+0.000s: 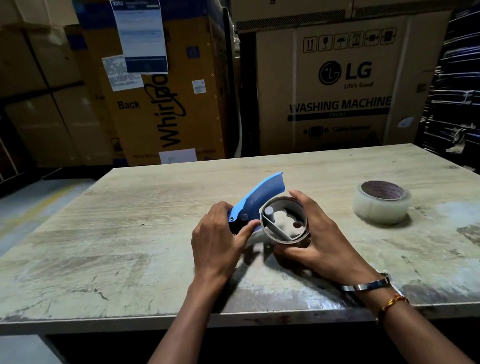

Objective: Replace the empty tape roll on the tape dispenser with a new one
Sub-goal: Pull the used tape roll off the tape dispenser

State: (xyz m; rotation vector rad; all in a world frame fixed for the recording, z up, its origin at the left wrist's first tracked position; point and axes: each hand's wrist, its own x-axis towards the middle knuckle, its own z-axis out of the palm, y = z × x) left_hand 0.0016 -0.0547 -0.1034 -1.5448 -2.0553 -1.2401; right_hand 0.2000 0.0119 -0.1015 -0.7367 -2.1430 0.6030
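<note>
A blue tape dispenser is held just above the middle of the wooden table, its blue flap pointing up and away. My left hand grips the dispenser's dark body at its left side. An empty cardboard tape core sits around the dispenser's grey hub, and my right hand wraps around that core from the right and below. A new roll of clear tape with a brown inner core lies flat on the table, to the right of my hands and apart from them.
Large cardboard appliance boxes stand stacked right behind the table's far edge. Dark stacked material fills the right side. Grey concrete floor shows to the left, and the table's near edge runs under my forearms.
</note>
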